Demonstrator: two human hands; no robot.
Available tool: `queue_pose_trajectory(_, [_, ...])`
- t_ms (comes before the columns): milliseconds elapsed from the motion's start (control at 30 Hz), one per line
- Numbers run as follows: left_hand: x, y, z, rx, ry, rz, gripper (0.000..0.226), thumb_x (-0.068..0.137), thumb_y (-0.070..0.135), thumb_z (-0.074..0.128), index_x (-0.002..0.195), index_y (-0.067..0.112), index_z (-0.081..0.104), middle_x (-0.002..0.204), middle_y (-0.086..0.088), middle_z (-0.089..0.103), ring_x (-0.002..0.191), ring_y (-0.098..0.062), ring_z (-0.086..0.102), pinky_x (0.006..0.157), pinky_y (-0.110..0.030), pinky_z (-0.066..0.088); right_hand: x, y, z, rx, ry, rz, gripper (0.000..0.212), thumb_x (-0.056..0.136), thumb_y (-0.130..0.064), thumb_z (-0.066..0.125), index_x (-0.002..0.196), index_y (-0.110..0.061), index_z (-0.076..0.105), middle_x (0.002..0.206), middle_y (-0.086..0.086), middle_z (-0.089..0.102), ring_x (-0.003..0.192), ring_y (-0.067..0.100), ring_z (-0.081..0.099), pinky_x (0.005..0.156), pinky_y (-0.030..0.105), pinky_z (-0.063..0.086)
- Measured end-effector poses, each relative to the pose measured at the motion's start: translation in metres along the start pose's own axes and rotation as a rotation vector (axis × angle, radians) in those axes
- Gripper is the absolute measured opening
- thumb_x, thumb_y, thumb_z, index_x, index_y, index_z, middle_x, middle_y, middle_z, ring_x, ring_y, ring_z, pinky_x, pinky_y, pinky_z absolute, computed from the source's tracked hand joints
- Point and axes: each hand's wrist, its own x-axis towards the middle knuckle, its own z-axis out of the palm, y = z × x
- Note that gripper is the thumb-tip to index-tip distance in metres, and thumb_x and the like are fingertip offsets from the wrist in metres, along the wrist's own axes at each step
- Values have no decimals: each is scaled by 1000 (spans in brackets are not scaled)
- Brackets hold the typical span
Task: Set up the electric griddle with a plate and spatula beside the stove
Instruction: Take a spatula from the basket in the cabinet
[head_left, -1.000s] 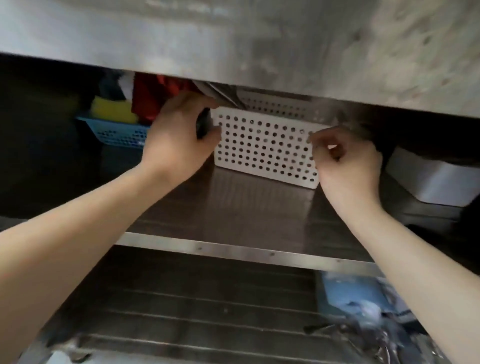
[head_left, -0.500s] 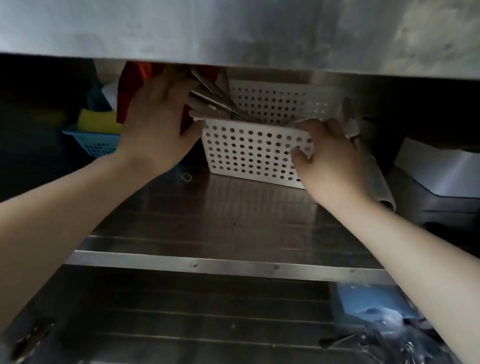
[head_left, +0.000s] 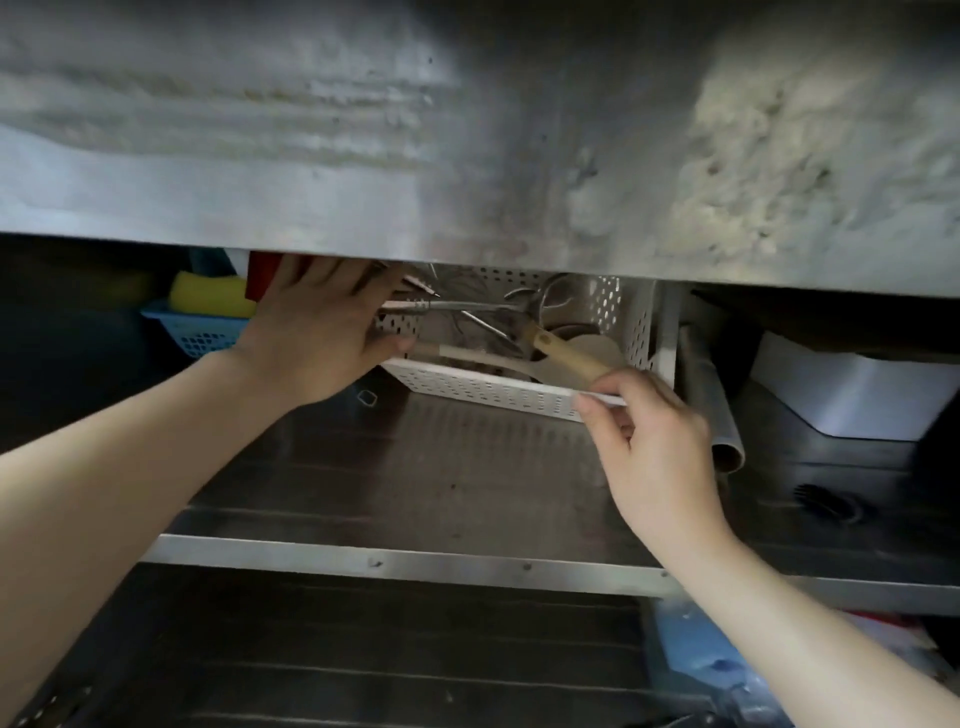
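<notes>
White perforated basket (head_left: 483, 387), tilted, metal and wooden-handled utensils (head_left: 566, 353) inside, toward back of steel shelf (head_left: 415, 478). Left hand (head_left: 317, 332) holds its left end, thumb at front corner, fingers spread. Right hand (head_left: 660, 441) pinches front-right rim.

Bare forearms, bare left hand (head_left: 317, 338) and right hand (head_left: 657, 452), nails seemingly short

Perforated plastic basket (head_left: 483, 387), brushed-metal shelf (head_left: 415, 467)

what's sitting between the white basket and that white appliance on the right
A grey roll lies on the shelf between the white basket and the white appliance, beside the basket's right wall, in the head view.
</notes>
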Motion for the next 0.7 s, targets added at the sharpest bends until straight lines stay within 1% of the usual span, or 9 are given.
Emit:
queue_pose_trajectory(67, [-2, 0, -6, 53, -18, -5, 78, 84, 66, 39, 144, 16, 35, 147, -13, 42, 135, -36, 36, 107, -52, 29, -4, 0, -2, 24, -29, 21, 16, 88, -29, 62, 92, -14, 65, 89, -8, 62, 68, -2, 54, 62, 6, 39])
queue_pose_trajectory(133, [0, 3, -11, 52, -14, -14, 80, 79, 68, 43, 136, 11, 45, 137, -17, 52, 125, -39, 47, 100, -52, 37, -5, 1, -4, 36, -55, 43, 16, 88, -31, 62, 93, -15, 65, 89, -9, 62, 70, -4, 53, 64, 2, 36])
queue_pose_trajectory(200, [3, 6, -14, 38, -46, -26, 79, 78, 69, 45, 133, 11, 47, 131, -18, 56, 120, -39, 51, 97, -50, 40, -4, 0, -6, 45, -64, 52, 16, 89, -31, 62, 92, -16, 65, 89, -10, 63, 73, -3, 54, 63, 1, 37])
queue_pose_trajectory(300, [5, 9, -16, 71, -70, -21, 73, 81, 67, 45, 134, 18, 46, 131, -12, 56, 121, -35, 50, 97, -45, 40, -2, 1, -8, 67, -65, 70, 16, 89, -32, 61, 91, -16, 65, 88, -10, 64, 73, -2, 56, 62, 2, 38])
queue_pose_trajectory(400, [3, 13, -15, 143, -52, 28, 60, 86, 64, 41, 125, 20, 56, 128, -5, 56, 122, -29, 47, 97, -42, 36, -2, 3, -9, 76, -76, 88, 15, 89, -34, 61, 90, -19, 63, 87, -11, 64, 74, 0, 58, 60, 2, 38])
queue_pose_trajectory(467, [2, 16, -12, 118, -51, 51, 53, 89, 59, 42, 121, 20, 59, 127, -4, 55, 121, -28, 45, 97, -41, 35, -3, 4, -10, 79, -81, 95, 14, 89, -34, 60, 90, -21, 63, 89, -11, 66, 75, 1, 59, 61, 2, 37])
queue_pose_trajectory(500, [1, 17, -12, 68, -53, 39, 49, 90, 56, 43, 121, 21, 59, 127, -4, 55, 120, -28, 45, 95, -40, 37, -3, 4, -10, 81, -83, 101, 13, 90, -34, 60, 90, -21, 62, 89, -11, 66, 75, 1, 60, 60, 2, 37])
queue_pose_trajectory(600, [1, 18, -16, -65, 38, -24, 35, 94, 42, 47, 115, 18, 61, 116, -6, 62, 108, -29, 55, 77, -38, 48, -3, 6, -11, 78, -85, 110, 11, 90, -33, 60, 88, -22, 61, 87, -11, 66, 72, -6, 57, 56, -1, 39])
queue_pose_trajectory(700, [3, 21, -18, -56, 145, -32, 26, 93, 33, 51, 109, 15, 62, 99, -10, 69, 91, -33, 63, 64, -34, 47, -3, 10, -11, 79, -83, 134, 10, 90, -32, 61, 88, -22, 61, 89, -10, 67, 73, -4, 58, 56, -1, 38])
